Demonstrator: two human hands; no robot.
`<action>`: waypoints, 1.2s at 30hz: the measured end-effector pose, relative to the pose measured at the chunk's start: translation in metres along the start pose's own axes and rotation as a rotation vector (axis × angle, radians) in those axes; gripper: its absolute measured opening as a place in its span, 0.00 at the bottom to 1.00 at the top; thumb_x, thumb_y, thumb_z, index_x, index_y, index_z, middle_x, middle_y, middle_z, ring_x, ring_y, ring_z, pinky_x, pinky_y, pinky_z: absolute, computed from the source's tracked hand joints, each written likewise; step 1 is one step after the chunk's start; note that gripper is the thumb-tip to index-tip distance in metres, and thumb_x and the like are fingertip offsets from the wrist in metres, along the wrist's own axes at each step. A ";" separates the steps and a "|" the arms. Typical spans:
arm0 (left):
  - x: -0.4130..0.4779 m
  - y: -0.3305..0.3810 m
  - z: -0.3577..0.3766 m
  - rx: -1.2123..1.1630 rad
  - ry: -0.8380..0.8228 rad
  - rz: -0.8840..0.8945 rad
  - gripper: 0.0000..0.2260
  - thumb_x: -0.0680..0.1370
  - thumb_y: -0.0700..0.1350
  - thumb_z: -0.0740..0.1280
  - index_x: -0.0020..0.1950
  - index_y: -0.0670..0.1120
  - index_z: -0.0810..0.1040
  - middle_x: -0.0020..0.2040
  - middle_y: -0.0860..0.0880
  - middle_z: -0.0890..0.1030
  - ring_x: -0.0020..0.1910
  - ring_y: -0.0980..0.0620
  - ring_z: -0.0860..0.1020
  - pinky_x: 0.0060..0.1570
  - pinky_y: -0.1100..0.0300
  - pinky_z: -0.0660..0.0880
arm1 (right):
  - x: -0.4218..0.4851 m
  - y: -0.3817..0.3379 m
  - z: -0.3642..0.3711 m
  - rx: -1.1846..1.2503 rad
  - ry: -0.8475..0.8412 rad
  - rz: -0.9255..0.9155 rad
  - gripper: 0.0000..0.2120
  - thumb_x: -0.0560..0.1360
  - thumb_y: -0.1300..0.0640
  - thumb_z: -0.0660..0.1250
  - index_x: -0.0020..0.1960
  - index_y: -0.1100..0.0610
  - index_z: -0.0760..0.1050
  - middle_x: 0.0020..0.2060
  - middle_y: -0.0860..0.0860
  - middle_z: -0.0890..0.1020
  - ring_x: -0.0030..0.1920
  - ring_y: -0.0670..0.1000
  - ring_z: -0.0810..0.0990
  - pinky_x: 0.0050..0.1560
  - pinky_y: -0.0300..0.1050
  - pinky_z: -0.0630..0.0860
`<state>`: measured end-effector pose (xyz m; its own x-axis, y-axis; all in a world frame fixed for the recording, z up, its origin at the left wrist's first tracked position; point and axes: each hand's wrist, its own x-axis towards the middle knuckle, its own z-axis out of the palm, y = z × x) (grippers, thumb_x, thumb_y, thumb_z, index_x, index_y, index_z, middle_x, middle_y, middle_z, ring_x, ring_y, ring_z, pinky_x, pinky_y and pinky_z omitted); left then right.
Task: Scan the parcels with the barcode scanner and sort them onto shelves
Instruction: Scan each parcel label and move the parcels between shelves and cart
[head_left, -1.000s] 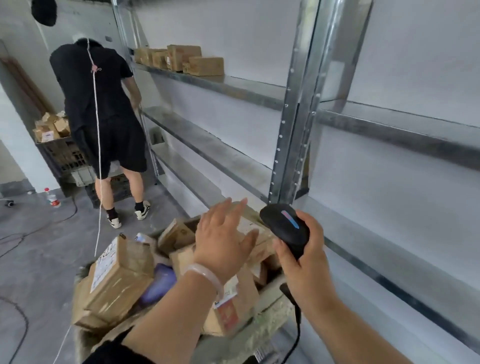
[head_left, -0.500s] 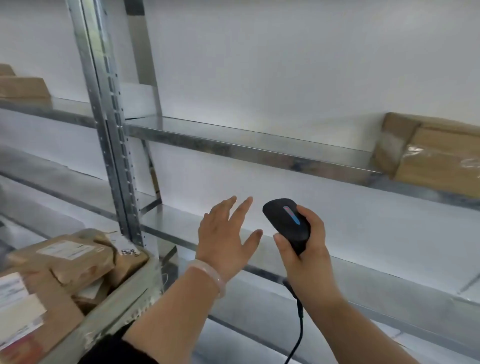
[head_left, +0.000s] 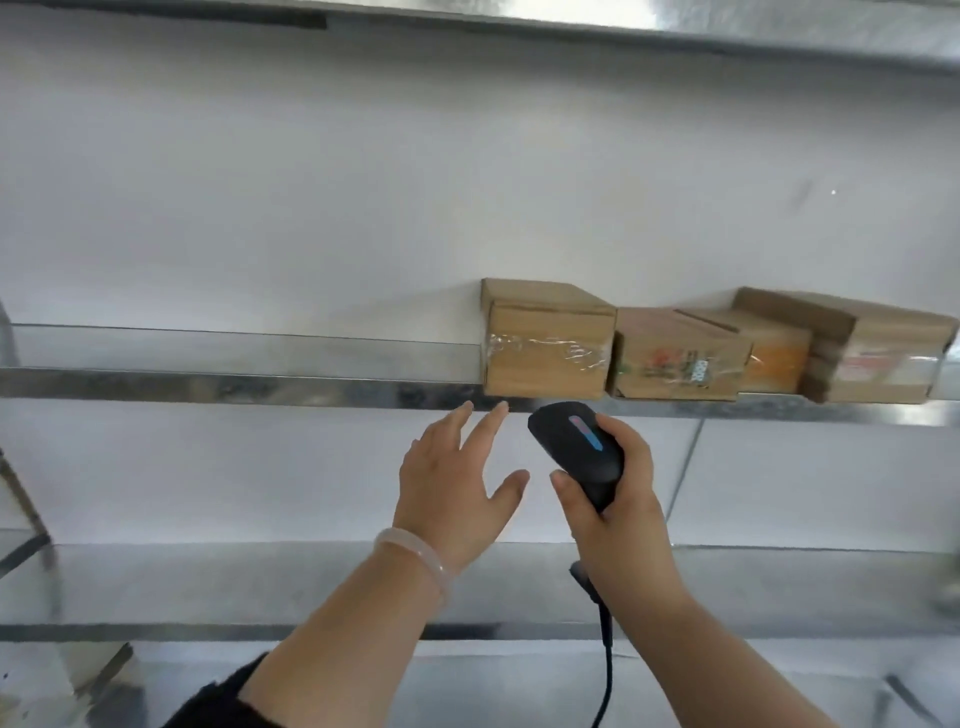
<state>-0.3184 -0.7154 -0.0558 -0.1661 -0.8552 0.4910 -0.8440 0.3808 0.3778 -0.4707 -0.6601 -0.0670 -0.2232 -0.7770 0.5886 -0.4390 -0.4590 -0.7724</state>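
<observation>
My right hand (head_left: 618, 509) grips the barcode scanner (head_left: 576, 452), its head tipped up toward the shelf (head_left: 234, 387) edge, just under the leftmost parcel (head_left: 545, 348). My left hand (head_left: 452, 488) is spread wide and holds nothing, with its fingertips near that same edge. More cardboard parcels (head_left: 680, 353) sit in a row to the right. The scanner's cable (head_left: 605, 670) hangs below my wrist.

Just above the left fingers (head_left: 464, 421) I see the shelf (head_left: 234, 387) edge as bright, mottled galvanised metal. The parcels (head_left: 545, 364) there look like matt brown cardboard banded with glossy, wrinkled clear tape. Within the right fingers (head_left: 610, 423), the scanner (head_left: 576, 452) is smooth matt black plastic. Behind the left fingers, the bracelet (head_left: 415, 558) looks pale, polished and translucent.
</observation>
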 end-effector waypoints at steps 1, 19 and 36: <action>0.005 0.005 0.000 -0.004 -0.005 0.016 0.31 0.79 0.64 0.59 0.79 0.61 0.51 0.81 0.53 0.53 0.79 0.49 0.53 0.77 0.46 0.56 | 0.002 0.000 -0.005 -0.017 0.022 -0.002 0.26 0.76 0.57 0.69 0.64 0.35 0.60 0.52 0.27 0.73 0.48 0.42 0.79 0.45 0.34 0.75; 0.082 0.021 -0.049 -0.229 0.040 0.089 0.31 0.79 0.61 0.62 0.79 0.59 0.54 0.80 0.50 0.51 0.78 0.47 0.52 0.72 0.52 0.61 | 0.095 -0.063 -0.042 -0.076 0.252 0.080 0.19 0.78 0.53 0.66 0.64 0.40 0.63 0.42 0.25 0.73 0.39 0.51 0.79 0.26 0.48 0.80; 0.133 0.050 -0.043 -0.440 0.082 -0.181 0.23 0.79 0.59 0.65 0.73 0.55 0.69 0.71 0.52 0.71 0.68 0.50 0.71 0.62 0.59 0.68 | 0.173 -0.040 -0.054 0.050 0.087 0.141 0.24 0.78 0.49 0.66 0.70 0.46 0.60 0.47 0.40 0.76 0.41 0.39 0.74 0.35 0.34 0.67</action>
<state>-0.3605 -0.7953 0.0625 0.0198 -0.8976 0.4403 -0.5568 0.3559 0.7506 -0.5387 -0.7534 0.0788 -0.3552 -0.7958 0.4904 -0.3551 -0.3704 -0.8583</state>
